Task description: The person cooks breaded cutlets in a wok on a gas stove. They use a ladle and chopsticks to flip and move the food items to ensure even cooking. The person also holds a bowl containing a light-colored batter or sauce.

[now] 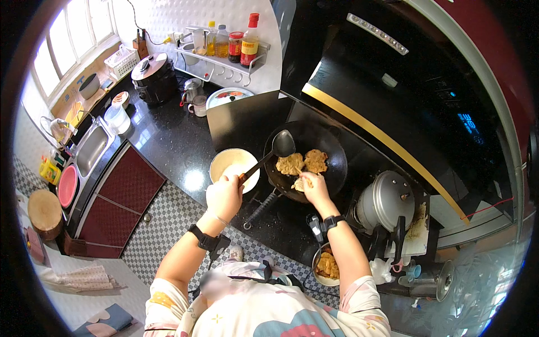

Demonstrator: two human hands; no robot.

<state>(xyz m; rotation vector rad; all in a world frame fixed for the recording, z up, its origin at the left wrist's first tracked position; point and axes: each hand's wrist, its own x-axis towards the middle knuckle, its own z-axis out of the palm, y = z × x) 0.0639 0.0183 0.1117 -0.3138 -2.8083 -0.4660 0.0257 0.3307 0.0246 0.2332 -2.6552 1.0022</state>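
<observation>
In my left hand is the wooden grip of a dark metal cooking ladle. Its head hangs over the left side of a black wok. Over the wok's near rim, my right hand pinches what look like pale chopsticks; the fingers cover most of them. Their tips meet a golden fried patty. A browner patty lies to its right, and a paler piece is partly behind my right hand. Left of the wok stands a bowl of pale batter, partly beneath the ladle handle.
A pressure cooker stands to the right of the wok. Near my right forearm is a bowl of fried patties. The wok handle juts toward me. A metal splash guard rises behind the batter bowl, and a range hood overhangs the stove.
</observation>
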